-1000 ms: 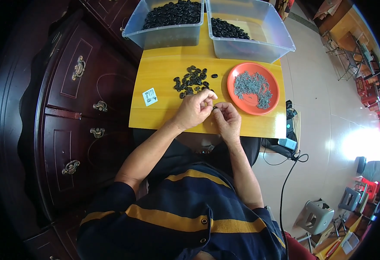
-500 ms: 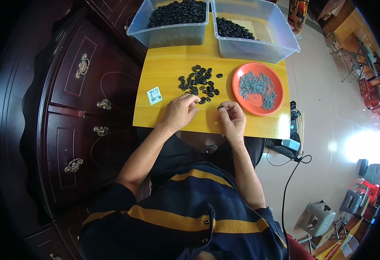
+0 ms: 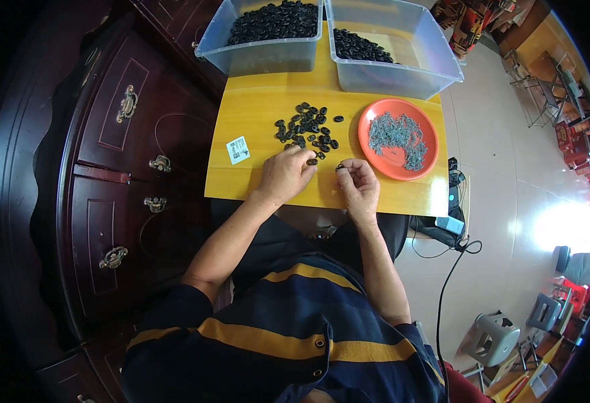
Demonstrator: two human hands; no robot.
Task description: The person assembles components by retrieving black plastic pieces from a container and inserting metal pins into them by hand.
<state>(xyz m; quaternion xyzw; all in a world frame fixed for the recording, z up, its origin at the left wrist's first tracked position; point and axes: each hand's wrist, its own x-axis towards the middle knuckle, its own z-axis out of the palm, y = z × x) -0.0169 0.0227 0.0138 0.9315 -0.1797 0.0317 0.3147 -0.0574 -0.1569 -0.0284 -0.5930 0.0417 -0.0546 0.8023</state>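
Observation:
Over the near edge of the yellow table, my left hand pinches a small black oval piece between thumb and fingers. My right hand is closed a little to its right, with another small dark piece at its fingertips. Just beyond my left hand lies a loose pile of black oval pieces, each with a slot or dent in the middle. An orange plate beyond my right hand carries many small grey metal pins or screws, too fine to tell which.
Two clear plastic bins stand at the table's far side; the left bin is fuller of black pieces than the right bin. A white printed label lies at the left. Dark wooden drawers flank the table; a cable runs down the right.
My left hand has drawn slightly back from the pile, and a black oval piece now shows at its fingertips. My right hand keeps its pinch nearly in place.

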